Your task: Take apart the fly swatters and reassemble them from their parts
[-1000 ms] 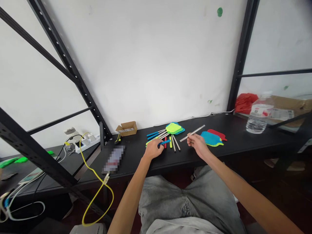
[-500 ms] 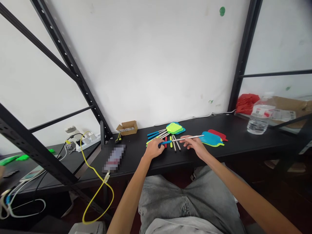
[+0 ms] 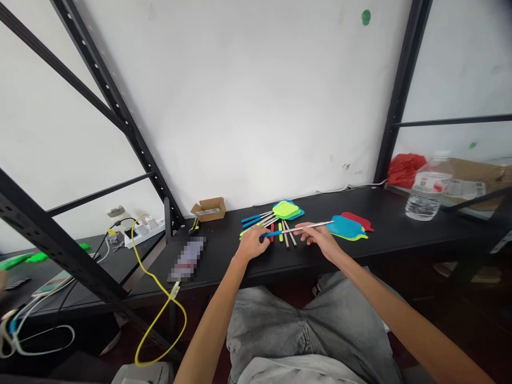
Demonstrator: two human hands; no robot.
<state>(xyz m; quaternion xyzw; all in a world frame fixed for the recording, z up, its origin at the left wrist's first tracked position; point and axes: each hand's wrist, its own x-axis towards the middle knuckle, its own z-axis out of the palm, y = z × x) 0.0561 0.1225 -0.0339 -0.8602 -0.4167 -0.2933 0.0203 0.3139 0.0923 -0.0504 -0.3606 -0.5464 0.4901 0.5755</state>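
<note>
My left hand point(image 3: 253, 243) is closed round the blue grip of a metal rod point(image 3: 288, 231), a fly swatter handle. My right hand point(image 3: 316, 238) pinches the same rod farther along its shaft. The rod lies nearly level, its far tip reaching the edge of a blue swatter head point(image 3: 347, 227); I cannot tell whether they are joined. A red swatter head point(image 3: 359, 219) lies behind the blue one, with a yellow-green edge showing below. Beneath the rod are several loose rods, a red grip point(image 3: 272, 230) and a yellow-green grip point(image 3: 280, 232). Swatters with a yellow-green head point(image 3: 285, 209) on top lie beyond my left hand.
On the black table point(image 3: 224, 250) lie a phone point(image 3: 188, 260) with a yellow cable point(image 3: 141, 256), a yellow-black cutter point(image 3: 194, 226) and a small open cardboard box point(image 3: 209, 209). A water bottle point(image 3: 427, 186) stands at right near a red bag point(image 3: 405, 170). Black metal posts flank the table.
Hardly anything differs. Both hands keep their hold on the rod in almost the same place; the view has shifted very slightly.
</note>
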